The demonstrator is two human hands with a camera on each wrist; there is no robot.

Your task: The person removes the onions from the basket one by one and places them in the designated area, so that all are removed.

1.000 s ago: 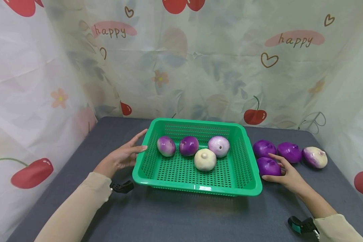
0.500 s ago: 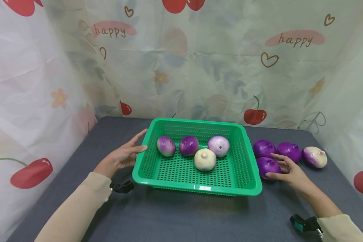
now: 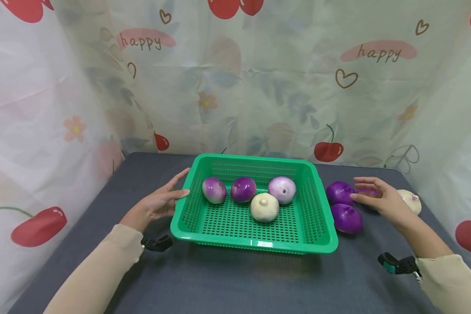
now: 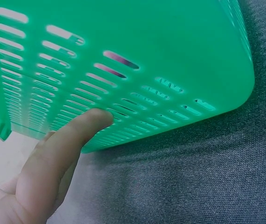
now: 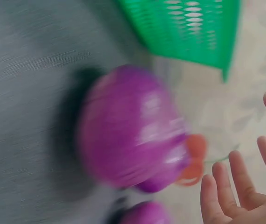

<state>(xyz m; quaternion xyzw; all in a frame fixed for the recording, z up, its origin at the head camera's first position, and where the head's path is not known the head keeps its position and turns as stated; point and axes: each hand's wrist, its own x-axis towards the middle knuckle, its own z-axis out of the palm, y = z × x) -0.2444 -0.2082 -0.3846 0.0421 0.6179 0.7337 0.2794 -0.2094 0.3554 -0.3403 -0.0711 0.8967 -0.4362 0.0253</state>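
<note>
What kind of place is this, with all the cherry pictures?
Probably a little booth set up for recording hands at work, though I can't be certain. Printed sheets hang around a dark grey table, and a black gadget sits at each wrist.

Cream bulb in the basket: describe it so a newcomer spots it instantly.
Find the green basket on the dark table. Inside, three purple-tinted bulbs form a row farther back; the cream bulb sits in front of them, nearer the head camera. Among the four, only its visible side shows no purple, just plain cream with a small knob.
</note>
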